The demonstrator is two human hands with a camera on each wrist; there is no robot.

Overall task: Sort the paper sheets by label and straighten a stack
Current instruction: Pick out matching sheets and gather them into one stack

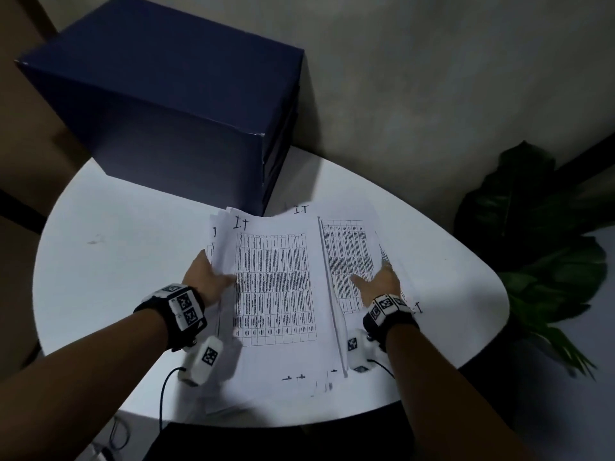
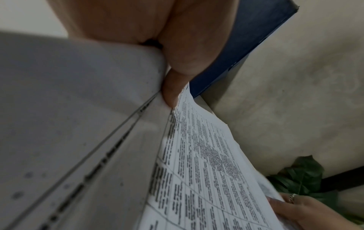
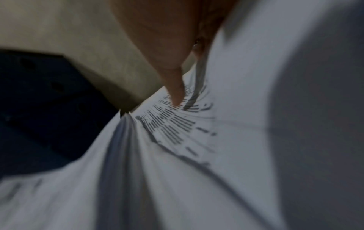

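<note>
Near the bottom of the frame your two forearms reach up over the white bench (image 1: 100,261). Your left hand (image 1: 208,277) grips the left edge of the paper stack (image 1: 276,287), thumb on top and fingers hidden under the sheets. Your right hand (image 1: 379,284) holds the right pile of sheets (image 1: 349,247), thumb lying on the printed table; its other fingers you cannot see. Both piles lie in the middle of the frame and carry a handwritten "I.T" label. Behind them, upper left, stands a dark blue box (image 1: 173,111). A green plant (image 1: 539,234) is at the right edge.
</note>
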